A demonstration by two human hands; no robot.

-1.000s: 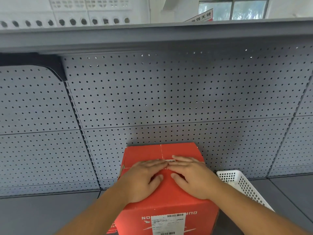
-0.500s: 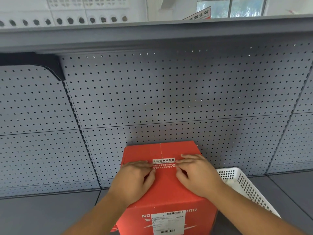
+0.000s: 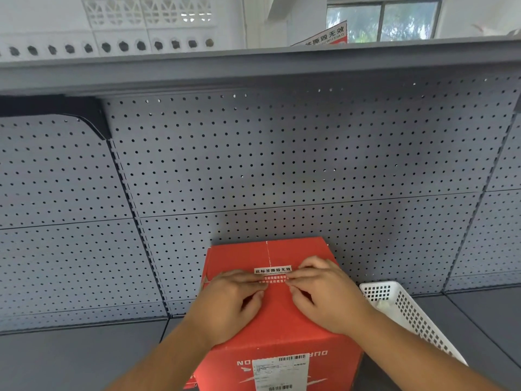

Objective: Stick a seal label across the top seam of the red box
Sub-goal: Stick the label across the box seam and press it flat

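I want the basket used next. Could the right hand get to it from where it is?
Probably yes. The right hand rests on the red box, and the white basket sits right beside the box on that side, with nothing between them.

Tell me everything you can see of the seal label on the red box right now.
The seal label is a small rectangular sticker, seemingly paper: a white top band with black characters, red below with white characters. It lies flat on top of the red box, straddling the centre seam crosswise. The left hand covers its left end and the right hand its right end, fingertips pressing down. Its middle is exposed.
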